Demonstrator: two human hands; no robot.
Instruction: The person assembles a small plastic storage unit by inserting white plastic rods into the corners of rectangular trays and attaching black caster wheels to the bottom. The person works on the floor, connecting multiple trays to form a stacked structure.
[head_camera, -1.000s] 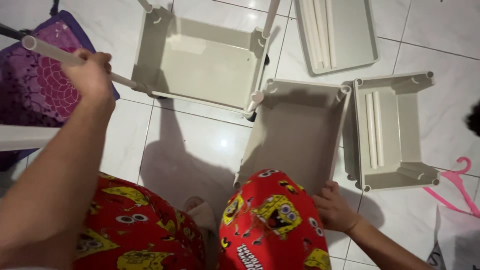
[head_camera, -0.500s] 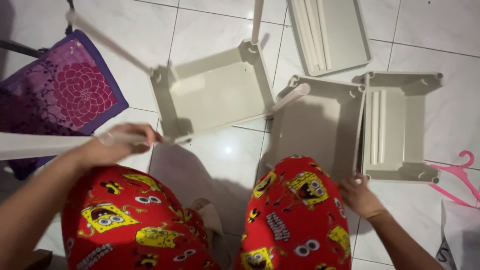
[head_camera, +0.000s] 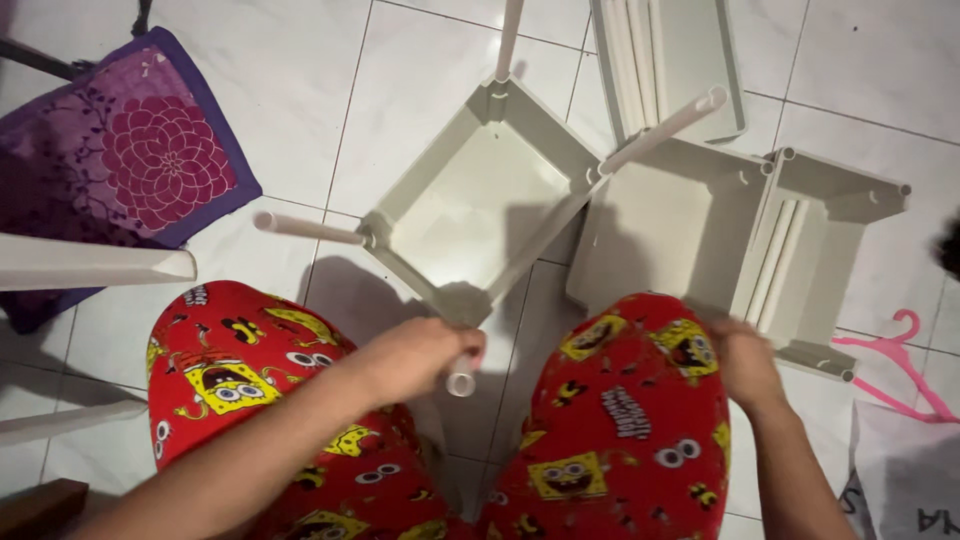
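A pale grey plastic shelf tray (head_camera: 470, 200) lies on the white tiled floor between my knees, with white tube legs sticking out of its corners. My left hand (head_camera: 415, 355) is closed around the nearest white tube (head_camera: 461, 380) at the tray's near corner. My right hand (head_camera: 745, 360) rests on the near edge of a second grey tray (head_camera: 660, 225) beside my right knee; whether it grips the edge is unclear. I wear red cartoon-print trousers (head_camera: 610, 430).
Two more grey trays (head_camera: 830, 250) (head_camera: 690, 50) holding loose white tubes lie to the right and far right. A purple flowered cushion (head_camera: 110, 170) sits at left above a white bar (head_camera: 90, 265). A pink hanger (head_camera: 900, 365) lies at right.
My left hand has pulled the legged tray toward me and turned it; it now holds the near leg between my knees. My right hand stays at the second tray.
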